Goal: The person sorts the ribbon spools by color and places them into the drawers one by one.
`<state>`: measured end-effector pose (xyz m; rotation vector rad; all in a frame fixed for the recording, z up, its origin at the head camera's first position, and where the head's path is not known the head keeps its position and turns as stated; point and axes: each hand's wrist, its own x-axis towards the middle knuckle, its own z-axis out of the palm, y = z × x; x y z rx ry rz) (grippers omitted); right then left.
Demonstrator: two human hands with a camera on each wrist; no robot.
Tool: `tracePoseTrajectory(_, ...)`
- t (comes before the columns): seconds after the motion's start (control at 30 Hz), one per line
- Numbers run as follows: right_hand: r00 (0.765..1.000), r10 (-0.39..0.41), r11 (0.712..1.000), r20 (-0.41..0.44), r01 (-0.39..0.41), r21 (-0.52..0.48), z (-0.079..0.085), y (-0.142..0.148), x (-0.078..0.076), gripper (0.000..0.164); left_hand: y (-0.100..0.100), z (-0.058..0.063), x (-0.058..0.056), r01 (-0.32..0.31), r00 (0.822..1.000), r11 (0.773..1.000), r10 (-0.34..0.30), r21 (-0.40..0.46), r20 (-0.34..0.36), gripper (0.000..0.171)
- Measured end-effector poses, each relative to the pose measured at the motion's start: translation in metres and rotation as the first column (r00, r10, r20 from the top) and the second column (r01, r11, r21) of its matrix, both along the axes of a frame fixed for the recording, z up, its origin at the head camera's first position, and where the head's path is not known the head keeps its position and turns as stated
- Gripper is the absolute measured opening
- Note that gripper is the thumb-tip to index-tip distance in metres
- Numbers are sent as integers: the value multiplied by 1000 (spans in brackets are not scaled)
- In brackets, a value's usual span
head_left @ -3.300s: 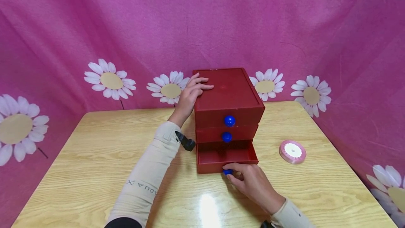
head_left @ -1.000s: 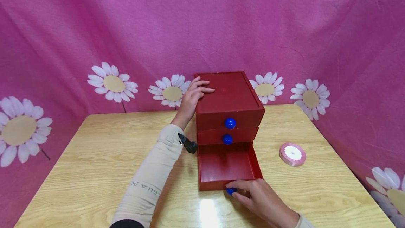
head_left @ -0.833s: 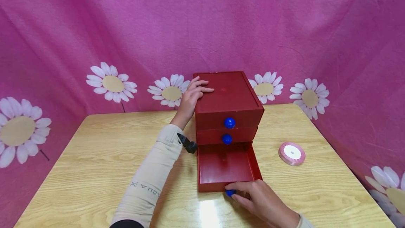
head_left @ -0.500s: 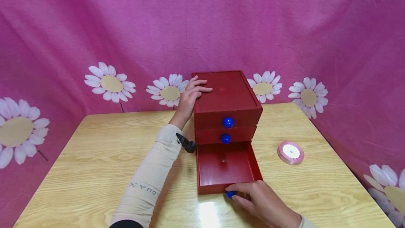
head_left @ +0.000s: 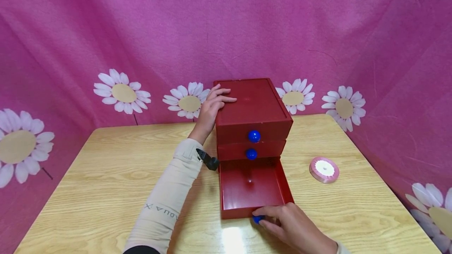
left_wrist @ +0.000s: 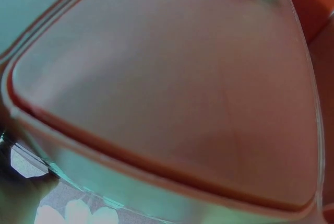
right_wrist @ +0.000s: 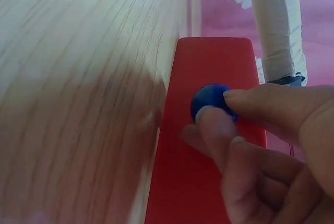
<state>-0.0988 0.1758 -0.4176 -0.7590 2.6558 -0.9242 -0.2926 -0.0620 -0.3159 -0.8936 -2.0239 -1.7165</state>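
Note:
A red drawer box [head_left: 252, 105] with three drawers stands on the table. Its bottom drawer [head_left: 250, 191] is pulled far out and holds nothing visible. My right hand [head_left: 291, 222] pinches that drawer's blue knob [head_left: 257, 219] between thumb and fingers; the right wrist view shows the blue knob [right_wrist: 210, 98] against the red drawer front [right_wrist: 198, 182]. My left hand [head_left: 212, 109] rests with extended fingers on the top left edge of the box. Two more drawers stay closed, with an upper blue knob [head_left: 254, 136] and a middle blue knob [head_left: 251, 154].
A roll of pink ribbon [head_left: 324, 169] lies on the wooden table [head_left: 123, 167] to the right of the box. Behind the table hangs a pink cloth [head_left: 226, 26] printed with daisies.
The bottom drawer has slid out farther toward me, with my right hand pinching its knob throughout. My left hand keeps its place on the box.

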Motion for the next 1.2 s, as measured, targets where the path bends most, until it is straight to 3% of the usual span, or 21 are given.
tracePoseTrajectory(0.9,999,-14,994,42,19,-107,-1,4,9,27,0,-1,2,-3,999,1000,3,0,37,36)
tracePoseTrajectory(1.2,993,-70,991,95,80,-104,11,14,11,23,0,1,1,7,1000,1000,-7,-4,26,35)
